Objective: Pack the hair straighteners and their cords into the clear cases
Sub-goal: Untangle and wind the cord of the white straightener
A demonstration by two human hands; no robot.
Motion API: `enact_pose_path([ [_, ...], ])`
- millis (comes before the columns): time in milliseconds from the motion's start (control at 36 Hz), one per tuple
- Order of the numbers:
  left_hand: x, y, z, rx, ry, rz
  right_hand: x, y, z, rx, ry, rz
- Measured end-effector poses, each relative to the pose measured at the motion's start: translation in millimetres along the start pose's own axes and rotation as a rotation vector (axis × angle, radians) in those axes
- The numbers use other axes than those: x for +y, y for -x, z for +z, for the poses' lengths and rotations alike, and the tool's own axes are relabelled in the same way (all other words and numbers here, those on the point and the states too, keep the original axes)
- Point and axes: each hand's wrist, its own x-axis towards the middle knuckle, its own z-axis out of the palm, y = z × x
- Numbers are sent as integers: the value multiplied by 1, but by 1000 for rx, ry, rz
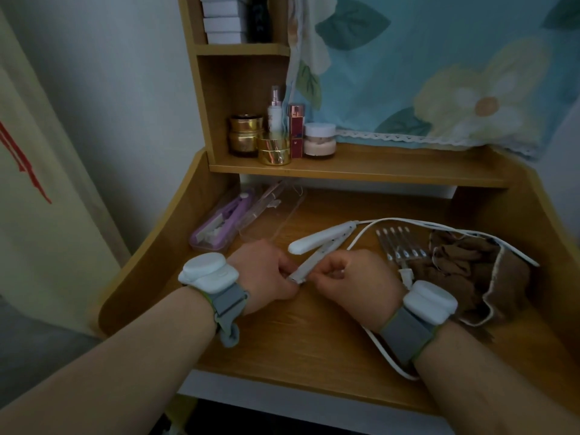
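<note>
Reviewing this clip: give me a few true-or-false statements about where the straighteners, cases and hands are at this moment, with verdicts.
1. Both hands hold the white straightener near its open end. True: the left hand and right hand each have a grip on the lower arm.
2. The white straightener is clamped closed. False: its two arms are spread apart in a V.
3. The purple straightener lies in a clear case at the desk's back left. True.
4. The white cord is coiled inside a case. False: it trails loose across the desk.
5. The cosmetic jars stand on the desk beside the hands. False: they stand on the shelf above.
</note>
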Motion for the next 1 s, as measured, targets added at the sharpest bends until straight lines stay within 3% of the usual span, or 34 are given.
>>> enact_pose_path([
  [306, 3, 0, 2, 28, -10, -39, 27, -15, -4, 232, 38, 144],
  [1000, 4, -1, 3, 52, -6, -68, 19, -21, -15, 155, 235, 133],
])
